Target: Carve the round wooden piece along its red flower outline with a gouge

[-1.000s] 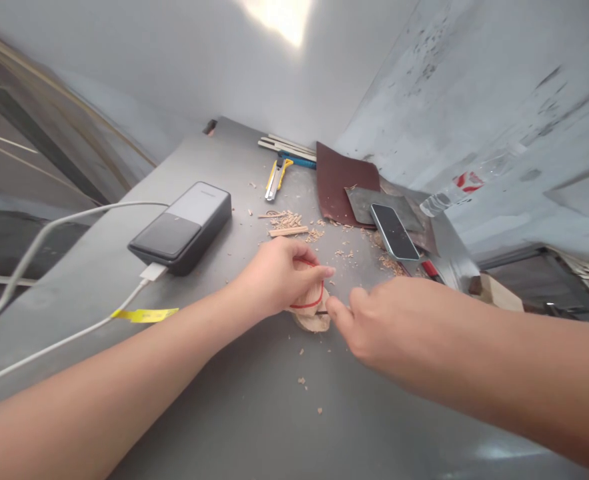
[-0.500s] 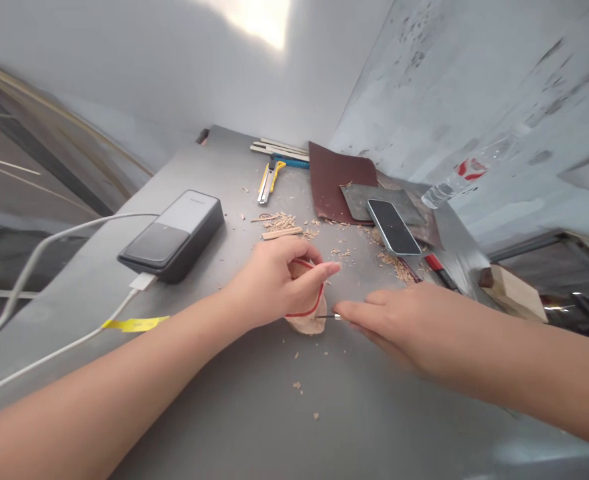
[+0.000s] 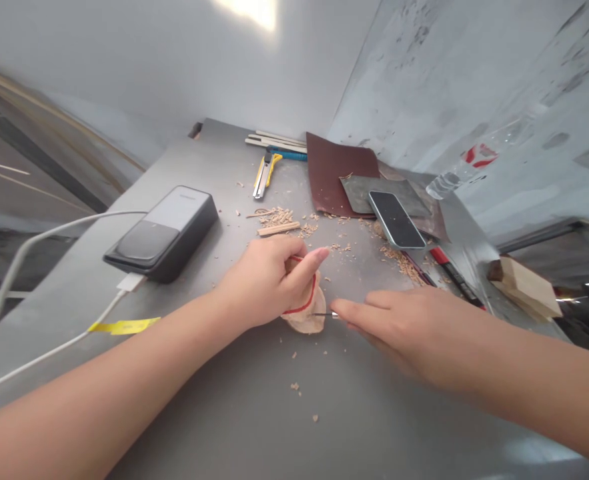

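My left hand (image 3: 274,277) is closed on a rounded piece of wood (image 3: 310,323) with a red line drawn on it, pressing it down on the grey table. Its thumb lies across the top, so part of the wood is hidden. My right hand (image 3: 389,327) is wrapped around a thin carving tool (image 3: 324,314). The tool's dark shaft points left and its tip meets the wood's right side. Its handle is covered by my fingers. Small wood chips (image 3: 295,386) lie in front of the piece.
Behind my hands are wood shavings (image 3: 274,219), a yellow utility knife (image 3: 265,175) and brown sandpaper (image 3: 339,173). A phone (image 3: 397,220) and a red-and-black marker (image 3: 457,277) lie to the right, near a plastic bottle (image 3: 479,157). A power bank (image 3: 164,230) with white cables sits left.
The view has shifted slightly, so the things on the table sit a little differently in frame. Both hands keep their holds, and the tool's tip stays at the wood.
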Motion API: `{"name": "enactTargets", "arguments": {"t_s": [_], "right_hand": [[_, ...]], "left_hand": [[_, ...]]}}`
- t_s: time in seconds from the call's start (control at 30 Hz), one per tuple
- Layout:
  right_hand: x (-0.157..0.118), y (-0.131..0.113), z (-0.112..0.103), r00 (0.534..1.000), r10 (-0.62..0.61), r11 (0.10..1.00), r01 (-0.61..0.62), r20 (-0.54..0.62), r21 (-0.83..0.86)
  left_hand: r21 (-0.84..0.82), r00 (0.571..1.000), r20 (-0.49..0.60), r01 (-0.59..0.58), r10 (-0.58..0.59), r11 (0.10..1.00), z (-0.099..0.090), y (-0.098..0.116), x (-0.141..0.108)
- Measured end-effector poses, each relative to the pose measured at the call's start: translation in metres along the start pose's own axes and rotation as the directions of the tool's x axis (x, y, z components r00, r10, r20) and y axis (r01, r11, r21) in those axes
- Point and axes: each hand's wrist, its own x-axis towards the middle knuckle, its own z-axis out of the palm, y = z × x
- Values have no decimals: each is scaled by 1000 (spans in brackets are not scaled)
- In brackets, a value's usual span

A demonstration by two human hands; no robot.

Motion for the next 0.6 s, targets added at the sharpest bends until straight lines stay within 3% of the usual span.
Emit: {"name": "enactTargets", "arguments": {"t_s": [0.2, 0.33, 0.53, 0.6], "right_hand": [[-8, -8, 23, 974, -93, 994, 79, -208, -77], [-6, -12, 24, 980, -52, 999, 53, -191, 2], [-5, -18, 16, 963, -124, 985, 91, -239, -143], [-4, -19, 16, 974, -73, 995, 58, -212, -76]], "left_hand": [[49, 999, -32, 39, -37, 998, 3, 2, -2], [45, 997, -59, 61, -58, 997, 5, 4, -3], [57, 989, -96, 116, -110, 992, 6, 8, -5], [61, 986, -100, 138, -131, 989, 6, 9, -5]]}}
